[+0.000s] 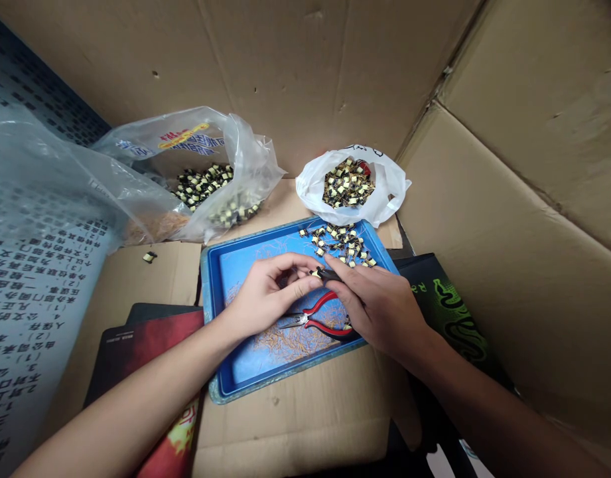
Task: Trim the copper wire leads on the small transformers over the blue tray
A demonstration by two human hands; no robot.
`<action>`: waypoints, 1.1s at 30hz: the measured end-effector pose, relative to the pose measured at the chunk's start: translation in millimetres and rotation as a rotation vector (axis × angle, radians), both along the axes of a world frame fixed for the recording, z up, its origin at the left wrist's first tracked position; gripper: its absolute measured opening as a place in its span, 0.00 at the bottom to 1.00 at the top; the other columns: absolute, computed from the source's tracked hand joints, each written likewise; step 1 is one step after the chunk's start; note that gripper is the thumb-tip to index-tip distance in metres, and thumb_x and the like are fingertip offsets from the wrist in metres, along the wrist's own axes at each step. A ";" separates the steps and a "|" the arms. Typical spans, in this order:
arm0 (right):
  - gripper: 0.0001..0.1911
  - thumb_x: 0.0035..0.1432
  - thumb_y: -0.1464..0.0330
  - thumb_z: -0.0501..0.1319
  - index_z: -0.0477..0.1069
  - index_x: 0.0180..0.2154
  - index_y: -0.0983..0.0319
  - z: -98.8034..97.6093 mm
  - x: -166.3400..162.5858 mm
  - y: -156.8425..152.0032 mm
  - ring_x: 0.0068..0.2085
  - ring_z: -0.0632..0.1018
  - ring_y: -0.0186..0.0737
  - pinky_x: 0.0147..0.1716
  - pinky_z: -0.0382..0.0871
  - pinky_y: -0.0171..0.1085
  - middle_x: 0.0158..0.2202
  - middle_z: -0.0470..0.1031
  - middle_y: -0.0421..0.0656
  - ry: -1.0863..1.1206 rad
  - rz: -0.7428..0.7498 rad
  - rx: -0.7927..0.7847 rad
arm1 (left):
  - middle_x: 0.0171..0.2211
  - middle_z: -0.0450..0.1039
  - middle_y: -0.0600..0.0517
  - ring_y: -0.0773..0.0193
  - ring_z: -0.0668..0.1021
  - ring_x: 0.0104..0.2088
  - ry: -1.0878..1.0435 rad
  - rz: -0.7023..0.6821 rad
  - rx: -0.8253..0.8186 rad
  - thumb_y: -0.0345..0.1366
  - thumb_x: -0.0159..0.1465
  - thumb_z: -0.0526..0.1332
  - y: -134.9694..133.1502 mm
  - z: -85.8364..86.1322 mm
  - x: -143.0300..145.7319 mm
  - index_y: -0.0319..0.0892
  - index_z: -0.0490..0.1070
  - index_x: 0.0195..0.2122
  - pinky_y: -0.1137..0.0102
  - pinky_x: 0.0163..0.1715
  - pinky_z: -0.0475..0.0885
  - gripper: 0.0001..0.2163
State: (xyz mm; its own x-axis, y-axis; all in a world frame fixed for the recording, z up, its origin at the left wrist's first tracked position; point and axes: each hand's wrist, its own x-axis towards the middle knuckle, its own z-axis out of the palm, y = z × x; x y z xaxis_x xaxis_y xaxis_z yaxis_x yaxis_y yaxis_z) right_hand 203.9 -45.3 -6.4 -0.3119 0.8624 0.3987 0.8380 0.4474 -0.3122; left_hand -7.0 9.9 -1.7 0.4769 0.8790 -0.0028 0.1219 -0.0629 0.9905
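Over a blue tray [225, 265], my left hand [265, 292] pinches a small yellow-and-black component [315, 273] between thumb and fingers. My right hand [375, 299] is closed on a small dark tool [330, 273] whose tip meets that component. Red-handled pliers [315, 318] lie in the tray under both hands. A heap of like components [342, 242] sits in the tray's far right corner, and fine copper-coloured wire scraps [285, 342] litter the tray floor.
A clear plastic bag [205, 179] with several components lies at the back left, a white bag [349, 182] of them behind the tray. One stray component [148, 256] rests on the cardboard. Cardboard walls surround the space. Dark mats lie left [146, 332] and right [449, 312].
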 end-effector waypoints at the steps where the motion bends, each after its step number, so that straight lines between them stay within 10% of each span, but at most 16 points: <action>1: 0.22 0.76 0.62 0.52 0.74 0.61 0.67 -0.2 0.1 0.1 0.36 0.82 0.42 0.37 0.71 0.40 0.37 0.85 0.48 0.002 0.002 -0.001 | 0.35 0.81 0.47 0.67 0.78 0.34 0.001 -0.002 0.004 0.46 0.62 0.71 0.1 -0.3 -0.1 0.37 0.81 0.44 0.73 0.34 0.72 0.17; 24: 0.19 0.74 0.66 0.56 0.76 0.59 0.69 4.2 -0.1 0.3 0.40 0.86 0.45 0.43 0.79 0.41 0.44 0.86 0.51 0.212 0.015 -0.030 | 0.35 0.84 0.50 0.70 0.81 0.33 -0.127 0.017 -0.032 0.39 0.61 0.73 -0.4 -3.3 2.0 0.38 0.81 0.42 0.77 0.38 0.77 0.12; 33: 0.19 0.74 0.65 0.56 0.74 0.59 0.68 4.3 6.4 3.7 0.43 0.86 0.47 0.43 0.80 0.45 0.48 0.85 0.50 0.119 0.054 0.014 | 0.46 0.82 0.49 0.67 0.80 0.45 0.012 -0.054 0.197 0.38 0.70 0.64 3.7 0.6 -1.6 0.44 0.81 0.49 0.73 0.48 0.73 0.10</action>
State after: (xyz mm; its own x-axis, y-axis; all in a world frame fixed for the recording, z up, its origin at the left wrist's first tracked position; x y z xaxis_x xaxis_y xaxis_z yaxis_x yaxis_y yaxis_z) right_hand 210.3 -41.7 -2.1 -0.3079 0.8396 0.4474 0.7701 0.4961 -0.4011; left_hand -8.6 13.6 -1.1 0.5240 0.8364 0.1609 0.1253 -0.2625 0.9568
